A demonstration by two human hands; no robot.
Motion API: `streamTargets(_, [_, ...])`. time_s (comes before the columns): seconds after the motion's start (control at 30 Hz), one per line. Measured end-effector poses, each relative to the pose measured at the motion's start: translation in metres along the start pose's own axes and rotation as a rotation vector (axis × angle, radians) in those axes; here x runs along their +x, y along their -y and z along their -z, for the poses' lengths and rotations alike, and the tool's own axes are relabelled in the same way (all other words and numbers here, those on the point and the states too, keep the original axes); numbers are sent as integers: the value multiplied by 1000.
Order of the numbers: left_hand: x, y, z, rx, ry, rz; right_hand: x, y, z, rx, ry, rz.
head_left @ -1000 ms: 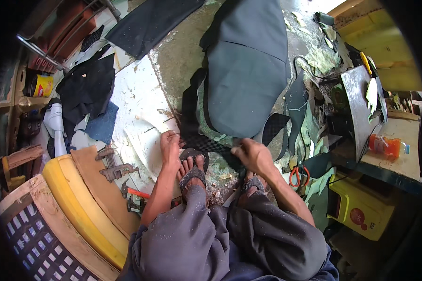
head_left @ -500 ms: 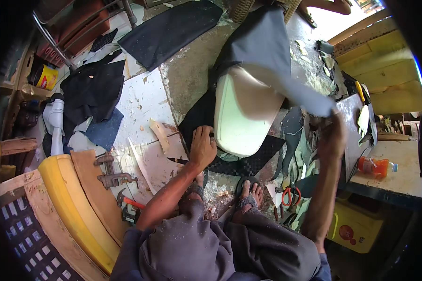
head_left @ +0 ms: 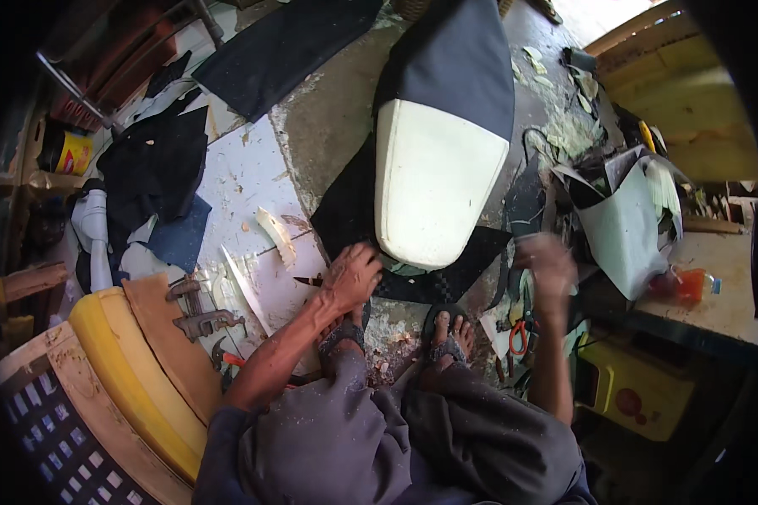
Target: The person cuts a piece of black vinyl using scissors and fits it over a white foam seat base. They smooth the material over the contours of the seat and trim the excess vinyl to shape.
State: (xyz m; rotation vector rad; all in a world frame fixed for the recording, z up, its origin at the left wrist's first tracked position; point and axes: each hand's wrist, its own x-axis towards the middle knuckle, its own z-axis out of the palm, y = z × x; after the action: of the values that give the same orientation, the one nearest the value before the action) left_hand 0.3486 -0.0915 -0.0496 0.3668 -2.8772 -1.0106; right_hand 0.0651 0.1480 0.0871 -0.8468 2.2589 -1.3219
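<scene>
A long padded seat [head_left: 438,189], cream-white at its near end, lies in front of me, with a smooth black cover [head_left: 451,71] over its far half. Black cloth [head_left: 345,198] spreads on the floor under the near end. My left hand [head_left: 354,276] is at the seat's near left corner, fingers curled in over the cloth's edge; what they hold, if anything, is hidden. To the right of the seat, my right hand [head_left: 547,263] is smeared by motion, so its fingers do not show clearly. A pale grey sheet [head_left: 619,231] stands curled up beyond it.
Red-handled scissors [head_left: 518,337] lie below my right hand. A metal clamp [head_left: 206,318], a yellow pad [head_left: 135,370] and a brown board [head_left: 168,337] are on the left. An orange bottle [head_left: 686,286] is on the right-hand table [head_left: 716,324]. Black material pieces [head_left: 282,55] lie far left.
The greyish sheet blurred between the seat and my right hand has left it, uncovering the cream end. My right hand has come nearer and leftward. A curled sheet now stands at the right.
</scene>
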Motion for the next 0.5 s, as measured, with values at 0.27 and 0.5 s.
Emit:
streamTargets(0.27, [9, -14, 10, 118, 204, -228, -56, -40, -151, -662, 509, 335])
streamTargets(0.5, [29, -3, 53, 195, 333, -128, -40, -25, -108, -662, 595, 385])
